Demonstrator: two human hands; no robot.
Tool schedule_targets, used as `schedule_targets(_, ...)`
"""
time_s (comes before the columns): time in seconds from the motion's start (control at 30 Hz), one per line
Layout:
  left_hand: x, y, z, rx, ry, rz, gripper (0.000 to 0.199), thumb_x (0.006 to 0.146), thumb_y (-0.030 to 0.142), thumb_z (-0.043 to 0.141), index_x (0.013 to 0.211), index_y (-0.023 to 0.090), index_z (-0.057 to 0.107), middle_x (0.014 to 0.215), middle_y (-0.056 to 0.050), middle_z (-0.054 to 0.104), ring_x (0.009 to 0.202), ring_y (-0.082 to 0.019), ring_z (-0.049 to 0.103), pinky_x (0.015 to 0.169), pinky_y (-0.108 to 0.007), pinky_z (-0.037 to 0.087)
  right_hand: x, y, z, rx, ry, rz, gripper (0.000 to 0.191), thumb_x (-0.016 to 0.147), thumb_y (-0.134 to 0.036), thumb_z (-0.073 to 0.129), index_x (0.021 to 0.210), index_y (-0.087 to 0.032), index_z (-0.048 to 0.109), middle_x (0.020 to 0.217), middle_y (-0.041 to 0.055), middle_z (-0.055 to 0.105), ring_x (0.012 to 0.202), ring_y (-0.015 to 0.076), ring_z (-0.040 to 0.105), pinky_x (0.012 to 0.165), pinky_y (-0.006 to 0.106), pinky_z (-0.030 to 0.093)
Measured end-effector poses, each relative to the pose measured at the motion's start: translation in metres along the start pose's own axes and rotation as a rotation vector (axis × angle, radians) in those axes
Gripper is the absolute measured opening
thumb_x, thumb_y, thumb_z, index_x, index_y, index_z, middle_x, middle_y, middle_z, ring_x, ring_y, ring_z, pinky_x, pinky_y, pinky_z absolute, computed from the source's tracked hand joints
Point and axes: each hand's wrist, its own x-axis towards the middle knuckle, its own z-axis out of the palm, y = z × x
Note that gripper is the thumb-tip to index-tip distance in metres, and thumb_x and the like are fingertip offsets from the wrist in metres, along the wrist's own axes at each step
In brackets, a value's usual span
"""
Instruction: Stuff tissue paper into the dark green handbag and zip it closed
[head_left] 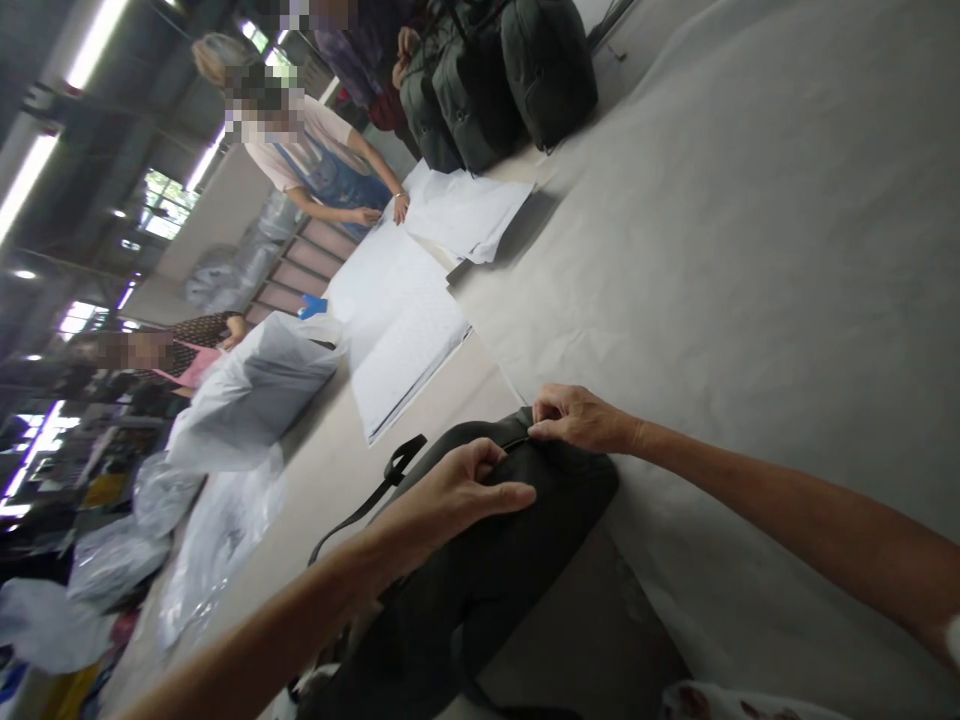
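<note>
A dark backpack (480, 560) lies at the lower middle of the head view, with a strap reaching out on its left. My left hand (465, 485) rests on the top of the bag, its thumb stretched out and its other fingers curled at the seam. Just to the right, my right hand (574, 418) pinches the bag's far edge at the end of the zipper line. Whatever is between those fingertips is too small to make out.
Stacked white sheets (409, 310) lie beyond the bag. Several dark bags (487, 85) stand at the far end of the table (750, 250). A plastic-wrapped bag (255, 385) and clear plastic (221, 550) are on the left. People stand along the far side.
</note>
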Motion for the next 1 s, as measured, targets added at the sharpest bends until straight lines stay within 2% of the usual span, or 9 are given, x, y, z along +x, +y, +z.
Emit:
schedule_targets(0.13,-0.011,-0.002,-0.005,0.093,0.03,0.073,0.04,0.065,0.04,0.083,0.083,0.017,0.056,0.072,0.004,0.055,0.065,-0.011,0.047,0.056,-0.022,0.034,-0.001,0.002,0.001,0.028,0.001,-0.008,0.014,0.073,-0.021,0.071,0.069,-0.018,0.058,0.066,-0.0047,0.051,0.067,0.0116,0.045,0.065,0.027,0.034)
schedule_targets(0.4,-0.008,-0.021,0.005,-0.393,-0.118,-0.004,0.048,0.066,0.038,0.086,0.077,0.02,0.044,0.068,0.005,0.051,0.059,-0.009,0.046,0.055,-0.019,0.032,-0.006,0.016,0.007,0.164,-0.036,0.022,0.022,0.072,-0.038,0.07,0.075,-0.018,0.06,0.07,-0.0029,0.053,0.068,0.0136,0.047,0.063,0.028,0.036)
schedule_targets(0.57,-0.013,-0.022,-0.002,-0.191,-0.108,0.103,0.038,0.08,0.049,0.076,0.089,0.02,0.053,0.071,0.004,0.052,0.06,-0.009,0.044,0.053,-0.021,0.03,-0.011,0.014,0.005,0.211,-0.082,0.067,0.029,0.07,-0.045,0.068,0.072,-0.018,0.058,0.067,-0.0029,0.052,0.066,0.0129,0.045,0.062,0.028,0.034)
schedule_targets(0.63,-0.02,-0.026,-0.009,-0.003,-0.003,0.194,0.035,0.089,0.052,0.064,0.107,0.022,0.059,0.07,0.004,0.056,0.057,-0.011,0.046,0.052,-0.022,0.032,-0.012,0.012,0.003,0.207,-0.094,0.086,0.029,0.071,-0.045,0.068,0.069,-0.019,0.055,0.065,-0.0036,0.049,0.065,0.012,0.044,0.061,0.027,0.033)
schedule_targets(0.7,-0.027,-0.038,-0.017,0.168,0.258,0.305,0.033,0.094,0.05,0.057,0.113,0.023,0.061,0.072,0.002,0.064,0.06,-0.014,0.056,0.056,-0.025,0.041,-0.012,0.009,0.0,0.2,-0.119,0.121,0.031,0.071,-0.047,0.067,0.069,-0.019,0.054,0.062,-0.0038,0.049,0.062,0.0115,0.044,0.059,0.027,0.034)
schedule_targets(0.77,-0.033,-0.056,-0.027,0.325,0.609,0.408,0.029,0.095,0.047,0.055,0.109,0.024,0.065,0.088,-0.002,0.072,0.079,-0.019,0.067,0.075,-0.03,0.051,-0.011,0.005,-0.001,0.205,-0.177,0.176,0.035,0.071,-0.052,0.066,0.068,-0.019,0.054,0.057,-0.0035,0.05,0.056,0.0115,0.046,0.056,0.027,0.035)
schedule_targets(0.83,-0.036,-0.077,-0.035,0.447,0.822,0.455,0.033,0.096,0.048,0.053,0.115,0.025,0.066,0.117,-0.006,0.072,0.112,-0.025,0.065,0.102,-0.038,0.048,-0.011,0.0,-0.001,0.216,-0.243,0.242,0.039,0.071,-0.057,0.063,0.067,-0.02,0.052,0.051,-0.0028,0.05,0.048,0.0114,0.044,0.05,0.027,0.035)
schedule_targets(0.9,-0.036,-0.095,-0.04,0.473,0.779,0.42,0.044,0.099,0.052,0.046,0.131,0.026,0.061,0.145,-0.007,0.058,0.137,-0.027,0.05,0.118,-0.045,0.037,-0.01,-0.008,0.001,0.217,-0.278,0.295,0.041,0.071,-0.06,0.061,0.066,-0.02,0.051,0.046,-0.0023,0.049,0.042,0.0104,0.041,0.045,0.026,0.032)
schedule_targets(1.0,-0.033,-0.108,-0.038,0.395,0.572,0.342,0.053,0.102,0.055,0.036,0.146,0.029,0.05,0.163,-0.003,0.037,0.149,-0.025,0.037,0.125,-0.044,0.028,-0.01,-0.021,0.005,0.184,-0.291,0.328,0.04,0.069,-0.058,0.062,0.064,-0.02,0.051,0.045,-0.003,0.048,0.04,0.0091,0.039,0.041,0.023,0.028)
